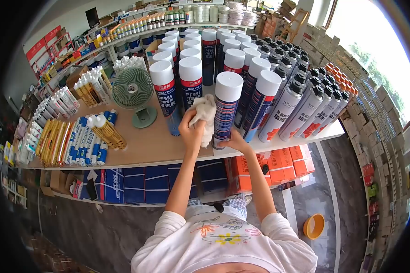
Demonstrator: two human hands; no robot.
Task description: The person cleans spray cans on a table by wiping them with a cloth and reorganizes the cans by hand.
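My left hand (191, 129) is closed round a crumpled white cloth (207, 113), which is against or very near the left side of a blue spray foam can (224, 109) with a white cap. My right hand (235, 141) grips that can low down, near its base, at the front of the shelf top. The can stands nearly upright. Just left of the cloth are blue and red foam cans (167, 98) with white caps, lined up in rows. To the right of my right hand another blue can (258, 107) stands close by.
Silver cans (283, 109) with black caps fill the right of the shelf top (168, 148). A green fan (133, 88) and sealant tubes (54, 141) are on the left. Blue boxes (134, 184) and orange boxes (278, 166) sit below. A yellow basin (314, 226) is on the floor.
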